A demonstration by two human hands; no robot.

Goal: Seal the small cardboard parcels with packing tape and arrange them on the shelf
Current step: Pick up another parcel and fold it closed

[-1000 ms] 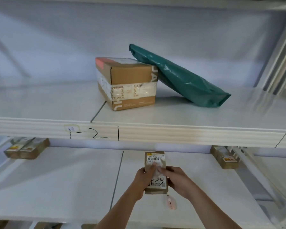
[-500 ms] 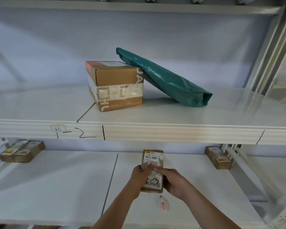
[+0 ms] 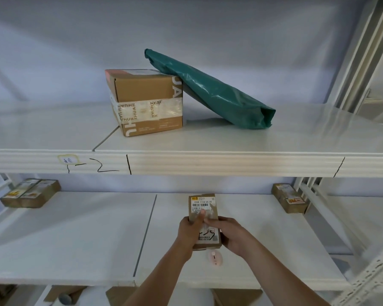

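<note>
Both hands, L & R, grip small parcel over lower shelf.

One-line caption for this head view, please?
Both hands, left and right, hold a small labelled parcel over the lower shelf.

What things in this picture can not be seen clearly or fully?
- Small parcel, head view: the left hand and right hand cover its sides and part of its label; the fine print is too small.
- Pink object: partly behind the parcel; too blurred to name.
- Under the lower shelf: items cut off by the bottom edge.
- Tape on the parcel: cannot tell.
</note>
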